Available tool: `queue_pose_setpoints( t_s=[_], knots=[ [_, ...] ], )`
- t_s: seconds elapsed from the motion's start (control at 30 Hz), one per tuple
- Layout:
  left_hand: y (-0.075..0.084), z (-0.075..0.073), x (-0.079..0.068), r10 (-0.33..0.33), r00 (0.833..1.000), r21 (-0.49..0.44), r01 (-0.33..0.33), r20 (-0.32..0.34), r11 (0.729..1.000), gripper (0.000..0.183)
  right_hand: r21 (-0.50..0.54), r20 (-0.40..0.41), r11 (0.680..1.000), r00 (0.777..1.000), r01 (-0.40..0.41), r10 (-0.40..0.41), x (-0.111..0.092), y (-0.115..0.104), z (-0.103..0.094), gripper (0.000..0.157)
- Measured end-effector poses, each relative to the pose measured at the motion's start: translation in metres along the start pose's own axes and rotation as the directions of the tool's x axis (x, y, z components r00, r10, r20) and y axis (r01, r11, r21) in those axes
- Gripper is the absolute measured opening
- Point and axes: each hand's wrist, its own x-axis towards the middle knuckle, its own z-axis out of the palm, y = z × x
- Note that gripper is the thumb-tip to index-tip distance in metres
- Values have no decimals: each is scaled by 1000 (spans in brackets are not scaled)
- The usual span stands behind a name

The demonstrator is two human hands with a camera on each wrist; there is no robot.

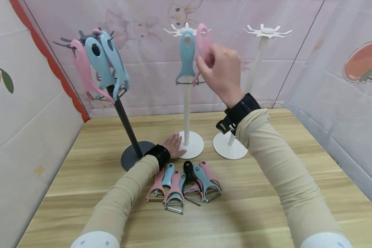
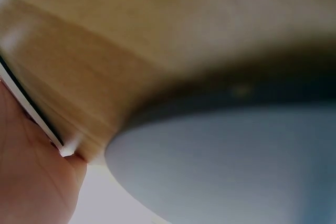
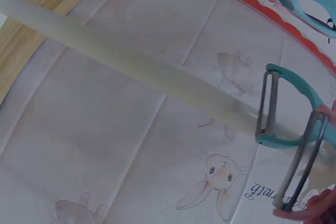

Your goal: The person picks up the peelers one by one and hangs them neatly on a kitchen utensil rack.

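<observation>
My right hand (image 1: pixel 221 69) pinches a pink peeler (image 1: pixel 203 41) by its handle, up at the hooks of the middle white stand (image 1: pixel 187 113). Beside it a blue peeler (image 1: pixel 187 53) hangs from that stand. In the right wrist view the blue peeler (image 3: pixel 315 93) and the pink peeler (image 3: pixel 302 213) show their blades close together. My left hand (image 1: pixel 174 146) rests with straight fingers on the round white base of the middle stand. Just in front of it lies a pile of pink, blue and black peelers, with a black peeler (image 1: pixel 189 172) near its middle.
At the left a dark stand (image 1: pixel 124 117) holds several hung peelers, one a pink peeler (image 1: pixel 82 65). A second white stand (image 1: pixel 268 32) with bare hooks rises at the right, partly behind my right arm. All stand on a wooden table (image 1: pixel 260 206) before a printed backdrop.
</observation>
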Motion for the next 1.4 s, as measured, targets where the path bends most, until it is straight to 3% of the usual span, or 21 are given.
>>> queue_pose_setpoints(
  t_s=[0.27, 0.53, 0.8, 1.03, 1.27, 1.33, 1.4],
  knots=[
    [5, -6, -3, 13, 1000, 6, -13, 13, 1000, 76, -39, 114, 997, 991, -62, 66, -2, 5, 2, 27],
    [6, -8, -4, 24, 1000, 17, -24, 7, 1000, 76, -56, 164, 998, 986, -32, 41, -15, 12, 4, 28],
    [3, -7, -2, 26, 1000, -8, -26, 13, 1000, 76, -60, 249, 998, 969, 4, 11, -44, 22, 7, 28],
    [-4, 1, 2, 53, 998, -17, -53, -18, 998, 76, -129, 470, 992, 881, 12, 50, -87, 31, 21, 28],
    [-5, 5, 2, 82, 995, -35, -84, -48, 996, 77, -167, 586, 986, 807, 26, 78, -136, 38, 30, 23],
    [-5, 5, 2, 82, 996, -35, -83, -46, 996, 76, -172, 632, 985, 770, 30, 87, -149, 39, 32, 21],
    [-4, 4, 1, 77, 996, -27, -78, -39, 997, 76, -183, 695, 982, 712, 36, 104, -164, 38, 35, 18]
  ],
)
